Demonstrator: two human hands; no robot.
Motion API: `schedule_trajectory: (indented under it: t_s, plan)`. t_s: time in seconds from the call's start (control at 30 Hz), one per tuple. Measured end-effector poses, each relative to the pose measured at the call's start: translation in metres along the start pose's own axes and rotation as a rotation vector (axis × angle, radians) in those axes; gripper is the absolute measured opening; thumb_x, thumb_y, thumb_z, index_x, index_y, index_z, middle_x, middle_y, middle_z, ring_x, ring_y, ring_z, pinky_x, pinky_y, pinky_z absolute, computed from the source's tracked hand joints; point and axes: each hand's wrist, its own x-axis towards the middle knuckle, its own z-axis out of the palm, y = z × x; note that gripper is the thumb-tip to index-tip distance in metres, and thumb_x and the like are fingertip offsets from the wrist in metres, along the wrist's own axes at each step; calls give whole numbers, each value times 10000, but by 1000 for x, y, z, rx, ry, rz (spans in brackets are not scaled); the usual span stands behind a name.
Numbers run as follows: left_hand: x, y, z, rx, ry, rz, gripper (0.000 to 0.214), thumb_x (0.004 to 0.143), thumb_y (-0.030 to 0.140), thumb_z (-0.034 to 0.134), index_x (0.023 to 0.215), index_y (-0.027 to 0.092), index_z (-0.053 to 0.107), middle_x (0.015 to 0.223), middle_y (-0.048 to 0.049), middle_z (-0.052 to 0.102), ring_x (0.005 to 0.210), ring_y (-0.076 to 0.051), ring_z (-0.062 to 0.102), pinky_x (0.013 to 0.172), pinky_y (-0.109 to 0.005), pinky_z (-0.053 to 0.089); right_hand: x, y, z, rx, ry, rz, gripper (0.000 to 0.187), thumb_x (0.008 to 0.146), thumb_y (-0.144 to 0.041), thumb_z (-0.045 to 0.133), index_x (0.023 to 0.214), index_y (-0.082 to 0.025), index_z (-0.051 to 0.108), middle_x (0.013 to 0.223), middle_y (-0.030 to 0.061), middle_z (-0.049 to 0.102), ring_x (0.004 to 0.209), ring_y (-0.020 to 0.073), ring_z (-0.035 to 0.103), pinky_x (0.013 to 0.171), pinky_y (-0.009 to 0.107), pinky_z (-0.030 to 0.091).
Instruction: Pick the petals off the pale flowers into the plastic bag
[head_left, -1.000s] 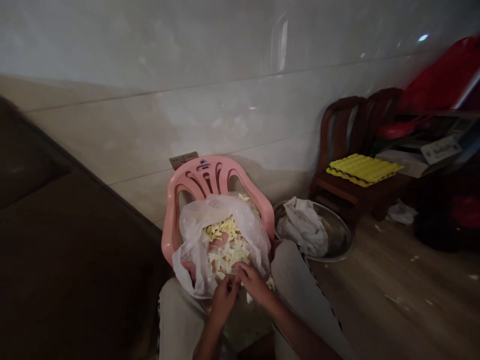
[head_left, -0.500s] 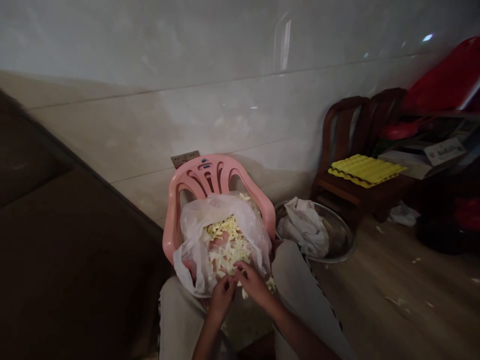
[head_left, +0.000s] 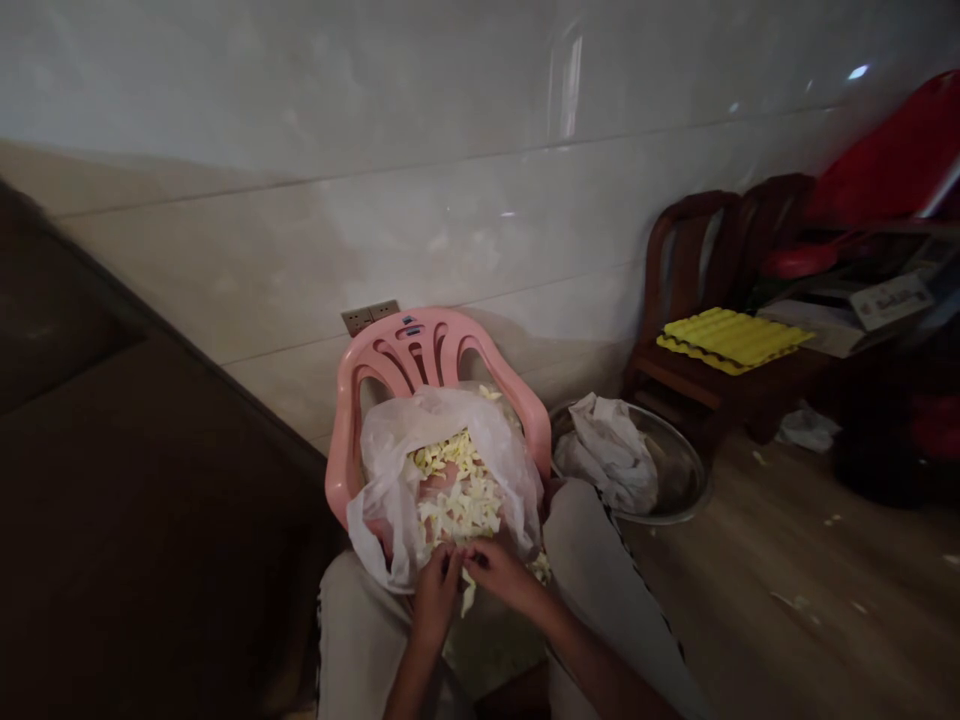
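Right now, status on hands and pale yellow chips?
Left hand, right hand together at the clear plastic bag's front edge. Pale yellow strip between them. Pink plastic chair behind.

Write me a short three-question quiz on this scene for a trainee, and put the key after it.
1. True or false: the steel basin holds the pale yellow pieces.
2. What colour is the plastic chair in front of the person? A pink, B blue, C green.
3. Fill the gap: the left hand and the right hand are at the front edge of a translucent plastic ____.

Key: 1 false, it holds a crumpled white bundle; 2 A; 3 bag.
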Motion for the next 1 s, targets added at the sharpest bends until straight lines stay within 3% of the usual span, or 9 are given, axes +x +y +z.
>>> schedule_trajectory:
  t_s: [0.23, 0.37, 0.7, 0.83, 1.0]
  plan:
    - [1, -3, 2, 0, -61, 23, 469, 876, 637, 483, 877, 197, 648, 766, -27, 676, 741, -213, 634, 699, -295, 472, 2, 4, -5, -97, 91, 48, 132, 851, -193, 552, 725, -180, 589, 669, -18, 595, 652, 138, 546, 643, 237, 400]
    - [2, -5, 0, 52, -76, 73, 427, 907, 585, 439, 804, 211, 618, 721, -17, 657, 716, -204, 620, 705, -294, 466, 3, 7, -6, -135, 93, 74, 137, 839, -177, 566, 703, -183, 576, 650, -28, 581, 647, 131, 527, 640, 227, 392]
    - [2, -13, 1, 170, 29, 28, 388, 858, 572, 462, 713, 228, 567, 654, -19, 634, 653, -216, 616, 652, -294, 429, -1, -3, -5, -251, 84, -83, 150, 859, -184, 569, 709, -200, 571, 691, -6, 603, 704, 164, 549, 804, 318, 439]
    - [3, -9, -1, 127, 42, 44, 437, 847, 625, 468, 676, 229, 541, 612, 0, 599, 627, -201, 595, 635, -281, 436, 0, -3, -7, -199, 85, -66, 161, 869, -206, 561, 708, -203, 563, 681, -15, 584, 684, 153, 527, 747, 283, 433]
    - [1, -4, -3, 119, 23, 104, 431, 873, 607, 468, 730, 217, 584, 711, -28, 657, 712, -220, 637, 705, -306, 477, 1, 6, -6, -165, 66, -28, 148, 874, -216, 549, 730, -198, 574, 667, -23, 574, 671, 147, 532, 688, 250, 416]
